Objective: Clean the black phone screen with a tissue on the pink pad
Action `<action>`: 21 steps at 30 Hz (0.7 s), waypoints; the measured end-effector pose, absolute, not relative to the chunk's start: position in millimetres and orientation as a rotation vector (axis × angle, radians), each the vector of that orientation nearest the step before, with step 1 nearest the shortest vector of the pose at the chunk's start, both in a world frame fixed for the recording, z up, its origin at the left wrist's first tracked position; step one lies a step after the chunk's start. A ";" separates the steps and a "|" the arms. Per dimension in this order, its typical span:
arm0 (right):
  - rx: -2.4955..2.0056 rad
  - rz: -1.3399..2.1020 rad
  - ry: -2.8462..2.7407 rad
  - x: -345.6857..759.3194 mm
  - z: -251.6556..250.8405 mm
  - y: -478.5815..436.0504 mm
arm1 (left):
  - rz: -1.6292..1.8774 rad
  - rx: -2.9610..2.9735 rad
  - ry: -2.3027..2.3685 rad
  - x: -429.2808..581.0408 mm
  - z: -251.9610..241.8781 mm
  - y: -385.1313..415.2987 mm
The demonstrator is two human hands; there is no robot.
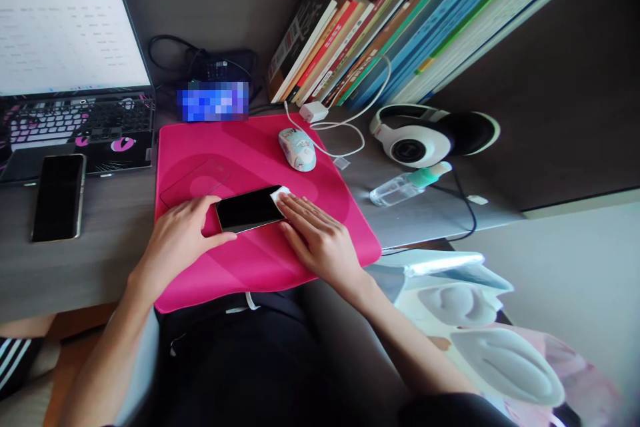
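A smartphone (250,209) with a dark, glossy screen lies face up on a pink desk mat (240,147). My left hand (180,240) steadies its left end, thumb along the near edge and fingers at the far corner. At the other end, my right hand (320,233) has its fingers together, pressing a small white wipe (280,194) onto the screen. Behind my left hand lies a clear, thin rectangular piece (196,181); I cannot tell what it is. A patterned computer mouse (297,149) rests on the mat beyond the phone.
An open laptop (75,113) and a second phone (59,197) are at left. Books (340,47) line the back. A white charger (314,111) with cable, headphones (415,140) and a clear spray bottle (400,188) are at right. Bags (450,267) sit below the desk's right edge.
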State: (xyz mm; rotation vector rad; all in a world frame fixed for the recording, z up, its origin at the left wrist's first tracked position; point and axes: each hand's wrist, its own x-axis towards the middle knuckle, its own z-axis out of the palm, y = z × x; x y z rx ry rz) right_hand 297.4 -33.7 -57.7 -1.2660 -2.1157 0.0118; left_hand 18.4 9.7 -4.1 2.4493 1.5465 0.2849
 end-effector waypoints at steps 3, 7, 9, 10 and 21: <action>-1.277 0.012 -2.106 296.7 -57.4 -34.0 | 0.292 2.455 1.545 18.0 -5.0 10.4; -1.296 0.016 -2.096 295.9 -56.0 -34.1 | 0.279 2.461 1.558 18.5 -5.1 10.0; -1.310 0.025 -2.098 295.6 -54.6 -34.2 | 0.273 2.455 1.569 19.5 -4.4 9.8; -1.313 0.025 -2.099 295.5 -53.9 -34.3 | 0.271 2.452 1.572 20.0 -4.0 9.8; -1.226 -0.141 -2.062 300.7 -59.5 -39.6 | 0.243 2.457 1.560 21.2 0.1 8.3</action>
